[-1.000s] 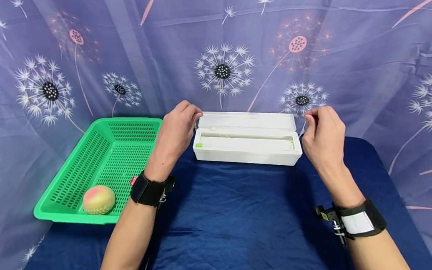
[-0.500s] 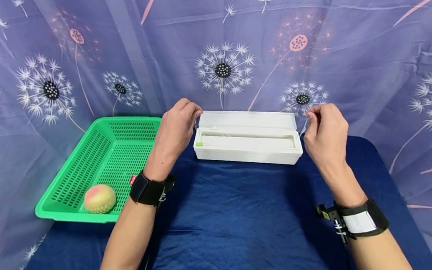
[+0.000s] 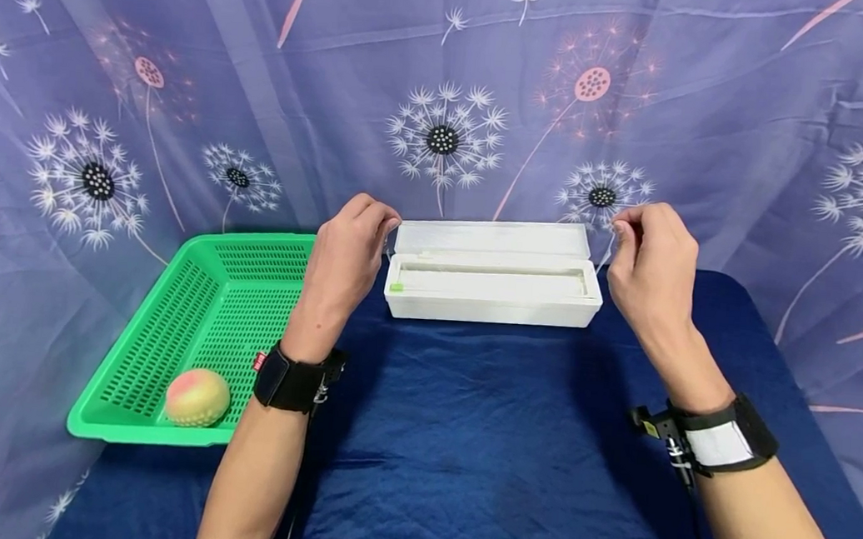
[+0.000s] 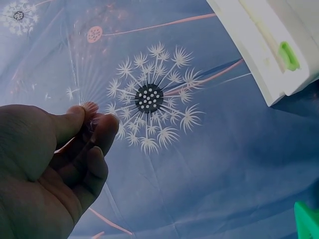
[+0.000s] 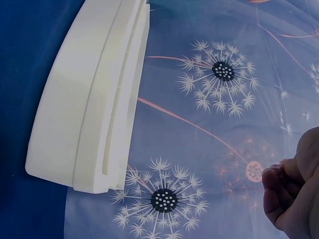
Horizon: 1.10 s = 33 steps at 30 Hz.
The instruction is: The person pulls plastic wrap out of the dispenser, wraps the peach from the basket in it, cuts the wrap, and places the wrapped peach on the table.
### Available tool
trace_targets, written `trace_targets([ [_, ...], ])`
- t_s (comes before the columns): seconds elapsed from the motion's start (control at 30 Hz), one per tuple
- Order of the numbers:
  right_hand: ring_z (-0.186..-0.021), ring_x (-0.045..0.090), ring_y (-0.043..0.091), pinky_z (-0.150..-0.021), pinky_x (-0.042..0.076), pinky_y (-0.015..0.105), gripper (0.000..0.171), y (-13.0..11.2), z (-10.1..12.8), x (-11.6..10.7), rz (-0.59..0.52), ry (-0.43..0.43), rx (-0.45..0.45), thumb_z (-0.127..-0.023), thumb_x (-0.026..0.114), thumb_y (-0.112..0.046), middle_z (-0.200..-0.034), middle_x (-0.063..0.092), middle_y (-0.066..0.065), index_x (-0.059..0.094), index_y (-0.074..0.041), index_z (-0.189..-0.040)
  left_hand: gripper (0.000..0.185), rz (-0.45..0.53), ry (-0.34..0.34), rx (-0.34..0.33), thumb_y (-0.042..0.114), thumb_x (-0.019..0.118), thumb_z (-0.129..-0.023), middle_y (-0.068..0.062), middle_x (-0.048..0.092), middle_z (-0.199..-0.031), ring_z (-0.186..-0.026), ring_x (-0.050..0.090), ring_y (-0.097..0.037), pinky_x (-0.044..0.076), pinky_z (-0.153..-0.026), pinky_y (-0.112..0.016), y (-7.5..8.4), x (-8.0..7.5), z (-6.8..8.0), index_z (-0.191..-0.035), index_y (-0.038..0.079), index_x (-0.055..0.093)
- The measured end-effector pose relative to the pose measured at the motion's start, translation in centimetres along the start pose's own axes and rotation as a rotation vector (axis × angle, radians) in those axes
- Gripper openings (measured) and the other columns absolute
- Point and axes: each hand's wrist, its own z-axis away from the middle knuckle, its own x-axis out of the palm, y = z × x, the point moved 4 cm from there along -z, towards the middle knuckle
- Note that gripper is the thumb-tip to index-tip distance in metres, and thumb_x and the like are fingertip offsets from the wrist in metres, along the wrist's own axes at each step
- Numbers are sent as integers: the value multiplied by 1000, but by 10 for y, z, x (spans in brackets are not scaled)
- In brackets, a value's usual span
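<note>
Clear plastic film, likely cling film, is bunched between the thumb and fingers of my left hand, with faint creases fanning out from the pinch in the left wrist view. My right hand pinches the other side; a see-through strip of film runs from its fingertips down toward the box in the head view. Between and below the hands stands a long white cling film dispenser, its lid raised at the back. A small green slider sits at its left end.
On the left, a green plastic basket holds a peach-like round object, partly behind my left forearm. Dark blue cloth covers the table. A purple dandelion-print curtain hangs right behind the dispenser.
My right hand has risen slightly and drifted a little right, and my left hand has shifted slightly left. Both keep their pinch; the dispenser and basket stay in place.
</note>
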Motion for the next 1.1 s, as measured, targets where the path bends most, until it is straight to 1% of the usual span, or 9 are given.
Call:
trace_targets([
  [0.07,-79,56,38,-73,38,43,11,-1,0,-1,-7,2,4,-103,61,1,-92,66,24,68,8,-101,24,-6,-2,2,18,57,-111,-13,67,-103,-83,69,-29,57,-73,-43,0,-1,0,-107,3,76],
  [0.2,-79,56,38,-72,38,42,13,-3,-2,-3,4,-17,-18,-104,59,1,-94,65,26,67,10,-102,25,-8,-7,6,19,57,-111,-13,67,-105,-83,68,-29,56,-73,-42,1,-4,-1,-108,2,76],
  [0.5,-79,56,38,-72,38,41,13,-3,-3,-8,14,-16,-29,-103,59,1,-92,64,28,66,11,-101,26,-8,-10,13,20,57,-111,-13,67,-106,-83,68,-28,55,-72,-41,3,-7,-3,-108,3,76],
  [0.6,-79,56,38,-72,38,41,13,-4,-3,-8,11,-12,-21,-103,58,0,-93,64,27,67,10,-100,26,-21,-2,14,21,57,-111,-12,68,-105,-81,68,-27,55,-70,-41,3,-8,-3,-108,4,76],
  [0.83,-78,56,37,-72,38,41,15,-8,-2,-10,4,3,-18,-104,59,-1,-92,65,26,68,10,-101,25,-76,34,15,25,59,-110,-8,68,-101,-69,64,-25,52,-62,-42,4,-12,-1,-105,9,77],
  [1.1,-79,58,38,-73,39,40,15,-8,-4,-11,1,27,-21,-104,61,-1,-93,67,26,69,10,-99,25,-91,58,29,25,60,-109,-7,69,-101,-69,65,-26,52,-62,-42,4,-15,-2,-105,9,78],
])
